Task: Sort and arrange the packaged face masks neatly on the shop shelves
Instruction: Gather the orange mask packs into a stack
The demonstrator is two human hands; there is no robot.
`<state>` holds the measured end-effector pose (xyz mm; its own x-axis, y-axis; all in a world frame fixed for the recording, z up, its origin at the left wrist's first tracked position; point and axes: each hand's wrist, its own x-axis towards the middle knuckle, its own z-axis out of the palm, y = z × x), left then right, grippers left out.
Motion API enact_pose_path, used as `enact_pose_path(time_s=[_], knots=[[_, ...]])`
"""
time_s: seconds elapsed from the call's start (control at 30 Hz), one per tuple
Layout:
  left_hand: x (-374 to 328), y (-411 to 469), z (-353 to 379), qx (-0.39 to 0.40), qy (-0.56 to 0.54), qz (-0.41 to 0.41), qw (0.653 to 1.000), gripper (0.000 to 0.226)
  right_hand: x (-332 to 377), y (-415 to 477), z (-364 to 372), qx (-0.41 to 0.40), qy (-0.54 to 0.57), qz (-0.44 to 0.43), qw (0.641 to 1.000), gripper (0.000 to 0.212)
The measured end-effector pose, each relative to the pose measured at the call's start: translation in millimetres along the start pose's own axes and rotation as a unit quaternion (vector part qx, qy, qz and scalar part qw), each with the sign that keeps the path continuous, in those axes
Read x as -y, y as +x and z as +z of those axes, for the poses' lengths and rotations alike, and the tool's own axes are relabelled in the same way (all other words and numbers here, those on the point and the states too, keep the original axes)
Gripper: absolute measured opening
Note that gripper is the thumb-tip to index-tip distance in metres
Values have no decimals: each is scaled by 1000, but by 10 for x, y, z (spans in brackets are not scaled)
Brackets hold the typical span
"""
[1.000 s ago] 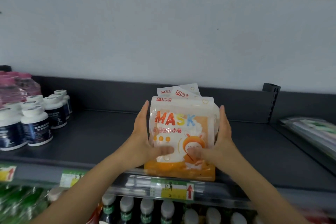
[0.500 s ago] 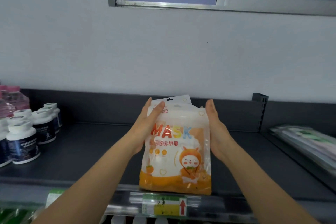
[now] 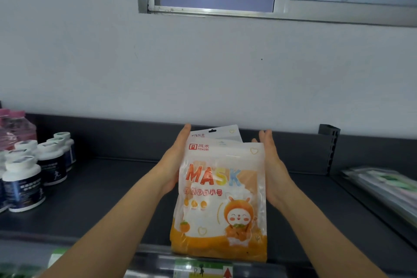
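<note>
A stack of packaged face masks, orange and white with "MASK" printed on the front, stands upright on the dark grey shelf near its front edge. Two more packs peek out behind the front one, the rear one slightly askew. My left hand lies flat against the stack's left side, fingers straight. My right hand presses its palm against the right side. Both hands squeeze the stack between them.
White-capped dark pill bottles stand in rows at the shelf's left, with pink bottles behind. Flat green and white packs lie on the neighbouring shelf at right, past a divider post. Price labels line the front rail.
My hands slid from gripping the front of the packs with thumbs to flat palms along both sides. The stack now stands straighter, and my view tilted upward.
</note>
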<state>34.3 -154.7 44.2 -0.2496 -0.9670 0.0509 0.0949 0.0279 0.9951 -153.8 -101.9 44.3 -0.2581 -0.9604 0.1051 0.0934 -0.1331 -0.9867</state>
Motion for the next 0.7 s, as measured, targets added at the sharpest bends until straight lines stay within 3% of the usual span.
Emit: enact_pose_path(time_s=[0.07, 0.1, 0.17, 0.23, 0.37, 0.53, 0.6, 0.7], knots=[[-7, 21, 25, 14, 24, 11, 1000, 35, 0, 46, -31, 10, -2, -14, 1000, 38], [-29, 11, 15, 19, 37, 18, 999, 41, -20, 100, -86, 24, 10, -18, 1000, 52], [-31, 58, -52, 15, 43, 27, 999, 73, -11, 159, -183, 52, -4, -30, 998, 93], [-43, 152, -127, -13, 34, 35, 999, 89, 1, 234, -242, 85, 6, -43, 995, 111], [-117, 273, -173, -13, 42, 36, 998, 96, 40, 394, -285, 57, 12, -58, 997, 84], [-114, 448, -174, -25, 54, -9, 998, 118, 86, 643, -318, 55, 22, -22, 998, 90], [-100, 507, -131, -24, 28, -40, 999, 106, 46, 752, -310, 62, 21, -5, 998, 88], [-95, 632, -19, -24, 39, -46, 998, 46, -54, 810, -227, 78, 51, 20, 995, 84]])
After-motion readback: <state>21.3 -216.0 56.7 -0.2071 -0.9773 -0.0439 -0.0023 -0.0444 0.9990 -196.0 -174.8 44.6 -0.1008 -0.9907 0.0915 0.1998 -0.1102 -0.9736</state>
